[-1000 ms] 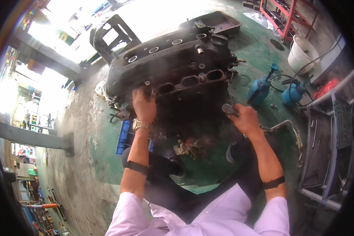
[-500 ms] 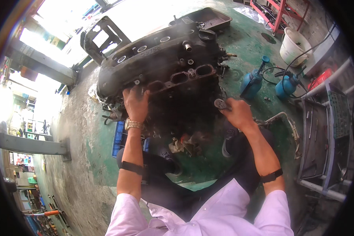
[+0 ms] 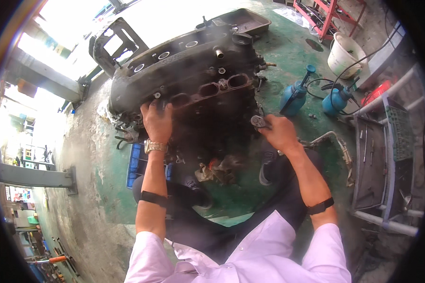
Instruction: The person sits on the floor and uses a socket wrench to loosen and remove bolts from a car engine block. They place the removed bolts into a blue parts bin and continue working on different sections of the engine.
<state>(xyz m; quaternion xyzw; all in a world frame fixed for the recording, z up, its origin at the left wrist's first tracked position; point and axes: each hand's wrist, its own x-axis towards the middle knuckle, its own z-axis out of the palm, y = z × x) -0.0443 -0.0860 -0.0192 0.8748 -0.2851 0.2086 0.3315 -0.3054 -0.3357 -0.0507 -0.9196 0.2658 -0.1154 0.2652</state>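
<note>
A large, dark, grimy engine (image 3: 189, 70) with a row of round holes on its cover and oval ports along its near side stands on the floor before me. My left hand (image 3: 157, 123), with a metal watch on its wrist, is at the near left side of the engine, left of the ports. Its thumb and fingers are bent around something dark there that I cannot make out. Off the engine's near right corner, my right hand (image 3: 279, 133) is closed round a ratchet wrench (image 3: 258, 121). The round metal head sticks out past my fingers, toward the engine; the handle is mostly hidden.
Two blue spray bottles (image 3: 293, 98) and a white bucket (image 3: 347, 54) stand to the right. A metal tool cart (image 3: 385, 160) is at the far right. Blue trays (image 3: 133, 165) and crumpled rags (image 3: 217, 170) lie near my feet. Behind the engine sits a shallow pan (image 3: 257, 22).
The whole scene has shifted slightly left in the picture as my head moved. Both hands keep their places at the engine, the right one still gripping the ratchet wrench.
</note>
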